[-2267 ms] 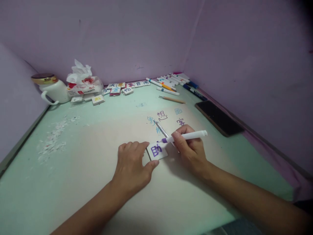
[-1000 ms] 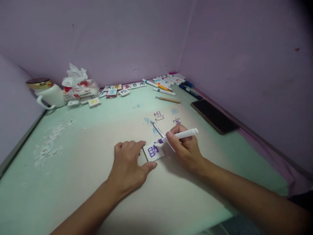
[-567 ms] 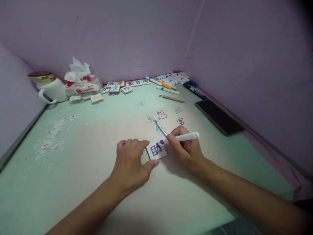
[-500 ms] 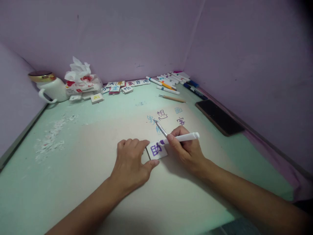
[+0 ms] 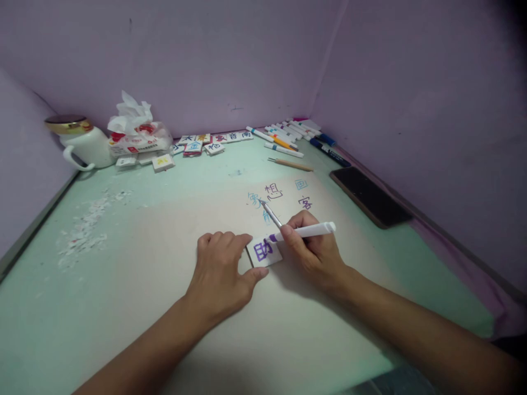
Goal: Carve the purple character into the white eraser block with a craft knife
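My left hand [image 5: 221, 266] steadies a small white square tile [image 5: 275, 259] on the table, thumb at its near edge and forefinger at its far left corner. A purple Chinese character is written on the tile. In my right hand [image 5: 316, 253] is a white marker [image 5: 315, 230] with a purple collar, its tip at the character's upper right. The same hand also grips a slim, silvery pen-like tool [image 5: 272, 214], which points away toward the far side. Its exact kind is unclear. Several handwritten characters [image 5: 272, 190] in blue and purple mark the tabletop just beyond.
Lettered tiles [image 5: 192, 147] line the back wall beside a tissue pack [image 5: 140, 144] and a lidded white mug [image 5: 88, 148]. Markers [image 5: 284, 151] and a wooden-handled tool [image 5: 292, 164] lie at the back right, near a phone [image 5: 370, 197]. Pale shavings [image 5: 88, 230] are scattered at left.
Both hands, the tile and the marker stay almost where they were. The marker tip has shifted very slightly; the background has moved a little with the camera.
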The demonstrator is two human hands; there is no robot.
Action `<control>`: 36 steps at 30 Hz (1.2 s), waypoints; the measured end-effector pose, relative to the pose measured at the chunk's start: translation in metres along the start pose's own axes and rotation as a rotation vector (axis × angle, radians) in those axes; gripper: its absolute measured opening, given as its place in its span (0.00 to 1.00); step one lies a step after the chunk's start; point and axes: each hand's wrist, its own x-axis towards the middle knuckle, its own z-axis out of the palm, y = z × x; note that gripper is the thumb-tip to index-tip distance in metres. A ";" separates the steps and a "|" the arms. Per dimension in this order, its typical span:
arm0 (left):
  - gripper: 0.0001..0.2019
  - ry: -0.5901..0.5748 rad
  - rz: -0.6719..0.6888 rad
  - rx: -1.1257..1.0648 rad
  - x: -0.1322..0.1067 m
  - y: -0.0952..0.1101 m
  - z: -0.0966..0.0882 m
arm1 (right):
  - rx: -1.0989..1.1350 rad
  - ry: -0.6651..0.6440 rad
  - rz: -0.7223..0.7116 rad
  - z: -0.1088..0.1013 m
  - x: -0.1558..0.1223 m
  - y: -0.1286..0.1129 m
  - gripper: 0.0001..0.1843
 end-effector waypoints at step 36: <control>0.21 -0.019 -0.013 -0.029 0.001 -0.001 0.001 | 0.224 0.232 0.013 0.001 0.002 0.004 0.10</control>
